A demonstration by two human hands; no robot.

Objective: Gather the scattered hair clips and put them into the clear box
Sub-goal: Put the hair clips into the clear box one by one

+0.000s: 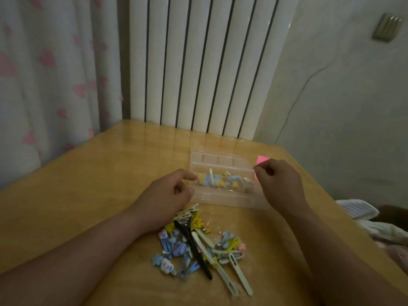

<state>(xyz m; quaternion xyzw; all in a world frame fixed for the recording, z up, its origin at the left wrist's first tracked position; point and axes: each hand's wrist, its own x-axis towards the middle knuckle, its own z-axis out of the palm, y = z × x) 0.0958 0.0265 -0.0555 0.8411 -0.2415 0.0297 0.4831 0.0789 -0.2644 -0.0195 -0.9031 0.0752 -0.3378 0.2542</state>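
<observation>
Head camera looks forward and down, close over the table [99,184].

Beyond my left hand [164,195]: white curtain with pink hearts [44,74], white ribbed radiator [198,62]. Beyond my right hand [280,184]: pale cracked wall [342,96].

Your clear box [220,196] lies open and flat, with a row of blue and yellow hair clips [220,181] inside. Just nearer you than the box sits a loose pile of pastel clips [176,248], with a long black clip [193,248] slanting across it.
</observation>
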